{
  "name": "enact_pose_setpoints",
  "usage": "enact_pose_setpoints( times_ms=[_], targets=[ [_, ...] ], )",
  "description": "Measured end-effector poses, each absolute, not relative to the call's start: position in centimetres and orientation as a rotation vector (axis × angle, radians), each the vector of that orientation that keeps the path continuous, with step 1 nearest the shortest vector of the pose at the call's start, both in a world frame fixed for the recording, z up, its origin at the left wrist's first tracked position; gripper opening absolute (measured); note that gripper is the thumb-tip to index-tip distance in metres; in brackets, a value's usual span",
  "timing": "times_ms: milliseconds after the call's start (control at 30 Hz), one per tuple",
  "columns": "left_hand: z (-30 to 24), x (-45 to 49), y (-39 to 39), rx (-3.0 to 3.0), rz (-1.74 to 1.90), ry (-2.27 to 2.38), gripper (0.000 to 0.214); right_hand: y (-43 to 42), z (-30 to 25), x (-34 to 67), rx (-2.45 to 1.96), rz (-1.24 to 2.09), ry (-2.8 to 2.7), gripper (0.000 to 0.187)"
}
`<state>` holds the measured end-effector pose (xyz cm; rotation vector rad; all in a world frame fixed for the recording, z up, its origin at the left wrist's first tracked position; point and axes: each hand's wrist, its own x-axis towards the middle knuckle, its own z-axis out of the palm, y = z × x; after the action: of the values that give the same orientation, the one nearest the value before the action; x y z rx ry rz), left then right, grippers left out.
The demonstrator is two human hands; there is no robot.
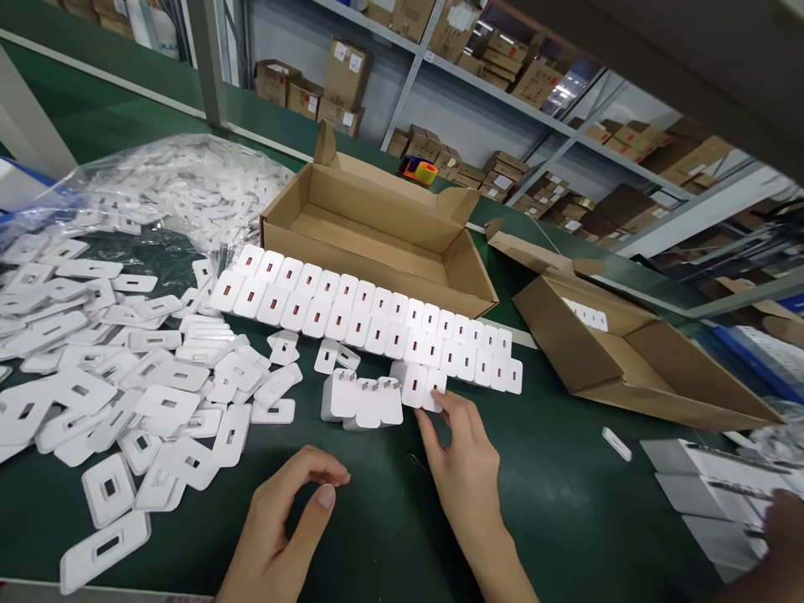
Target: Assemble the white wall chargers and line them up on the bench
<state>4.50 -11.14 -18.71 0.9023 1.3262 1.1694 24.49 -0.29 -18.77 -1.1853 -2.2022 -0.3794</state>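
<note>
Two long rows of white chargers (370, 316) with red ports lie side by side on the green table (553, 486). My right hand (461, 456) reaches forward with fingers stretched out, its fingertips touching a white charger (422, 387) at the start of a third row. Beside that lie three chargers (363, 400) on their sides. My left hand (292, 528) hovers low near the table's front with fingers loosely curled and the thumb out, holding nothing I can see.
Several flat white plastic covers (126, 368) are heaped at left, more in a clear bag (182, 180). An open cardboard box (377, 230) stands behind the rows, another box (634, 360) at right. White stacked boxes (709, 494) and another person's hand (785, 511) sit at far right.
</note>
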Motion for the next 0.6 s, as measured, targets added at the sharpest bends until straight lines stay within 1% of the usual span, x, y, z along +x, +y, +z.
enact_pose_setpoints(
  times_ms=[133, 233, 400, 467, 533, 600],
  targets=[
    [-19.1, 4.3, -11.1, 0.948, 1.174, 1.330, 0.038, -1.9, -16.1, 24.1, -1.264, -0.371, -2.268, 0.035],
    [-19.0, 4.3, -11.2, 0.953, 1.165, 1.310, 0.038, -2.8, -14.7, 23.1, -1.203, -0.395, -2.438, 0.045],
    [-18.5, 4.8, -11.3, 0.876, 1.275, 1.335, 0.032, -1.5, -15.4, 20.7, -1.087, -0.464, -2.755, 0.062],
    [-18.5, 5.0, -11.5, 0.825, 1.343, 1.311, 0.031, -0.7, -15.5, 20.3, -1.089, -0.452, -2.780, 0.064],
    [-18.7, 5.0, -11.7, 0.804, 1.430, 1.276, 0.029, -0.3, -14.8, 20.5, -1.037, -0.466, -2.763, 0.060],
    [-19.0, 4.9, -12.1, 0.845, 1.542, 1.278, 0.021, -0.8, -13.4, 21.1, -0.957, -0.486, -2.698, 0.054]
  ],
)
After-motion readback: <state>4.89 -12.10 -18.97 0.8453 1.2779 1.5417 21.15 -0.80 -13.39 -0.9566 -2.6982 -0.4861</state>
